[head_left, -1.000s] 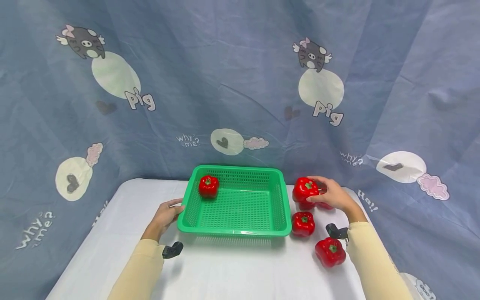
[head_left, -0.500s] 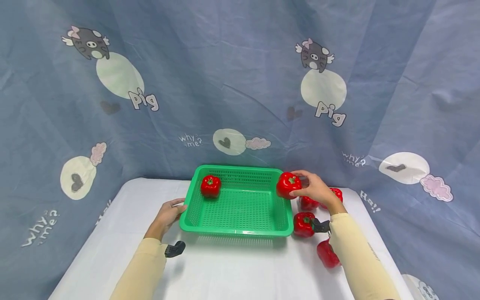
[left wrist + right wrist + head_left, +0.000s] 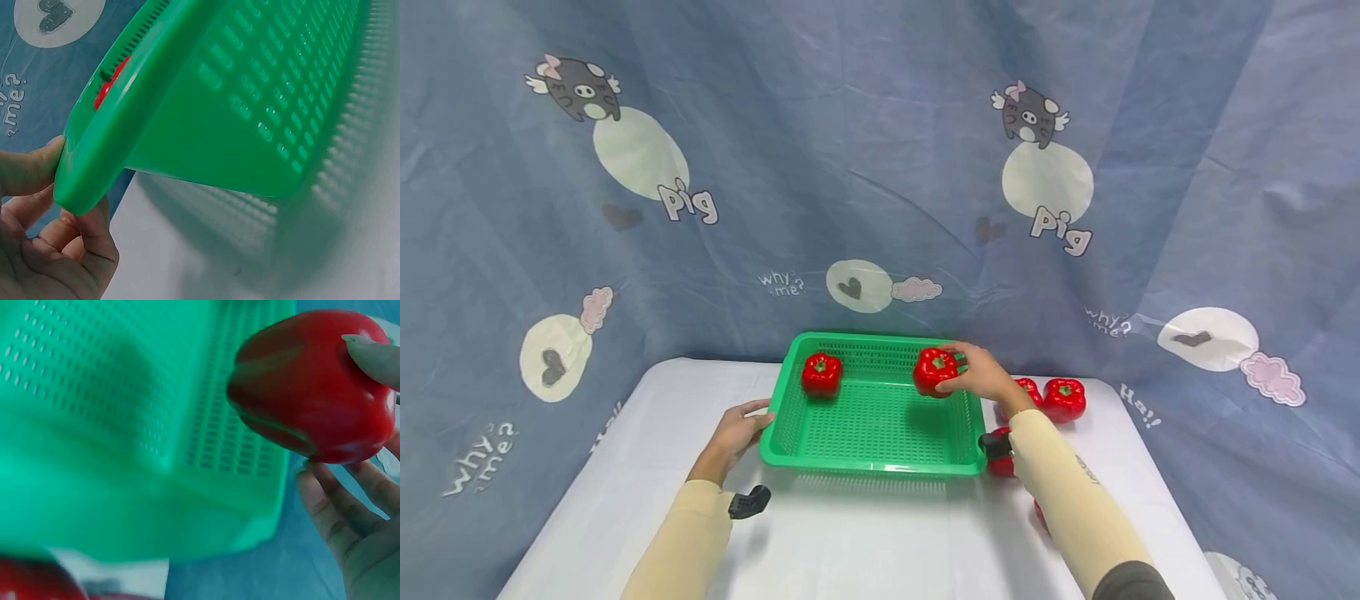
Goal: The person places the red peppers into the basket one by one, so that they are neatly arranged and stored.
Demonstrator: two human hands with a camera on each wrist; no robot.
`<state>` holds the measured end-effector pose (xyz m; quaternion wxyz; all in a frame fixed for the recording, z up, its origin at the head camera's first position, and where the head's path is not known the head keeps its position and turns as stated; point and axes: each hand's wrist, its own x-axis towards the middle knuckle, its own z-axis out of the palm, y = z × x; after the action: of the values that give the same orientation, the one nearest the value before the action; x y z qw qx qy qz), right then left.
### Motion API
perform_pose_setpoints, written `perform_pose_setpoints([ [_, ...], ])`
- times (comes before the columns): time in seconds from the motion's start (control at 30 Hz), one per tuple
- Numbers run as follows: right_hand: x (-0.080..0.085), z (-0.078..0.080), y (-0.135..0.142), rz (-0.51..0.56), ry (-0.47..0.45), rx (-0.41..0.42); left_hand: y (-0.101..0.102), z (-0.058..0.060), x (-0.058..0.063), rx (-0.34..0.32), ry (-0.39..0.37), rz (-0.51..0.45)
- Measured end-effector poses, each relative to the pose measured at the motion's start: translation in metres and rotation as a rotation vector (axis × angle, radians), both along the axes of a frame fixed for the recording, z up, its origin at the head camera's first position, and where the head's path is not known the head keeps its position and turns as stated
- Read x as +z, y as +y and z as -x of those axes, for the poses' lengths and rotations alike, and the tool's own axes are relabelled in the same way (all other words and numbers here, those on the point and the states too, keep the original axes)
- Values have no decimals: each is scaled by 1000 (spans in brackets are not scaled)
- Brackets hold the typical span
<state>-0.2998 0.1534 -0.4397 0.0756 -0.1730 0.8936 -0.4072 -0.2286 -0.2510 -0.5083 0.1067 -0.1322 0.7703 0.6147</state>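
Note:
A green plastic basket with slotted walls stands on the white table. My left hand grips its left rim, the thumb above and curled fingers beneath, as the left wrist view shows. Over the basket's right part, my right hand holds a red bell pepper between thumb and fingers. In the right wrist view this held bell pepper hangs above the slotted floor, apart from it. Another red bell pepper sits inside the basket at the back left corner.
Right of the basket lie several more red bell peppers, one of them at the back right. The right forearm partly covers others. A blue cloth curtain with pig prints hangs behind the white table.
My right hand has carried the red bell pepper leftward from the group on the right, across the rim and over the basket. The left hand keeps its hold on the left rim.

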Motion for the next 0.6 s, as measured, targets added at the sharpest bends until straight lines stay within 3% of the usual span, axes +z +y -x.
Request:
perform_pose_setpoints([
  [0.33, -14, 11, -40, 33, -56, 39, -3, -1, -3, 21, -19, 18],
  [0.6, -24, 18, -58, 59, -94, -10, -2, 2, -3, 37, -26, 25],
])
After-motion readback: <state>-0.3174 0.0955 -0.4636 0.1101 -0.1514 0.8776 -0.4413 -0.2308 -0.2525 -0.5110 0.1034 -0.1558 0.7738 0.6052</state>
